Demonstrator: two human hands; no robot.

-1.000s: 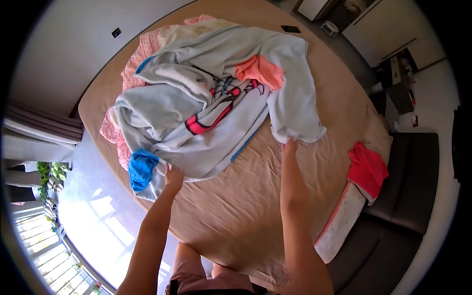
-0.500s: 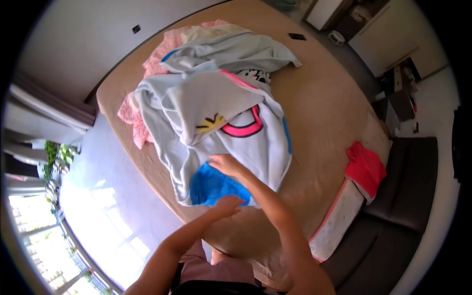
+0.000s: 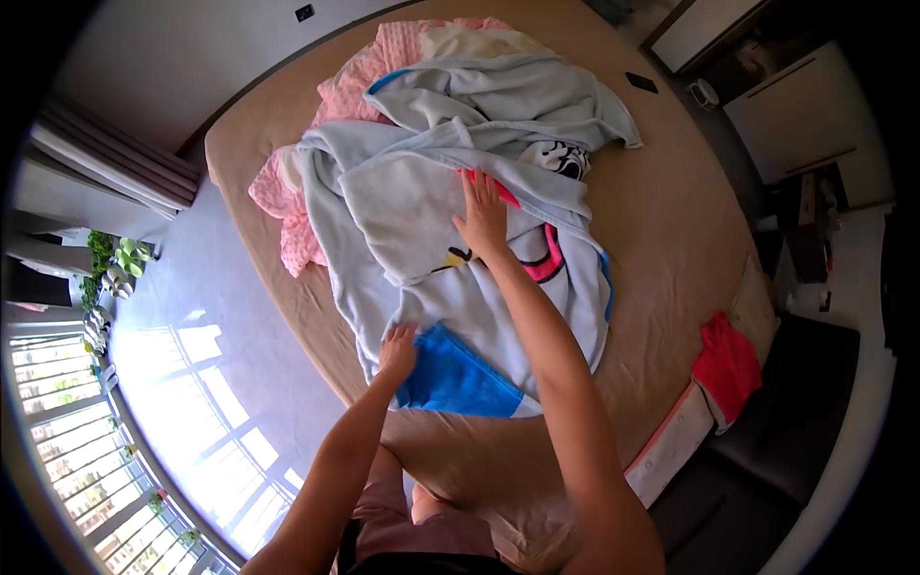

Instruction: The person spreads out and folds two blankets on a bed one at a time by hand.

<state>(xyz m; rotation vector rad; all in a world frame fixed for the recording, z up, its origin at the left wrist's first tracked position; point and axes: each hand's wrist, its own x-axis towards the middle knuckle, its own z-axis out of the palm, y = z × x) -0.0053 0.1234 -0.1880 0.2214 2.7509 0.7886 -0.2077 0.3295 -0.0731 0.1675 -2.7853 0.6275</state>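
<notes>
Blanket point(image 3: 402, 216) lies rumpled mid-frame on the bed point(image 3: 661, 249) — right hand point(image 3: 486, 216) flat on it, grip spread; left hand point(image 3: 398, 353) at the blue patch point(image 3: 458, 376), grip unclear. Sideways pressure could bunch its loose layers.

- The head-worn camera looks forward and steeply down over the bed point(image 3: 661, 259) from above the wearer's shorts point(image 3: 436, 537).
- The blanket point(image 3: 407, 206) lies near, around mid-frame; the wall point(image 3: 206, 62) stands beyond, at upper left.
- The wide, dark-cornered field curves the lower-left window point(image 3: 77, 422) and reaches dark upholstery point(image 3: 791, 412) at right.
</notes>
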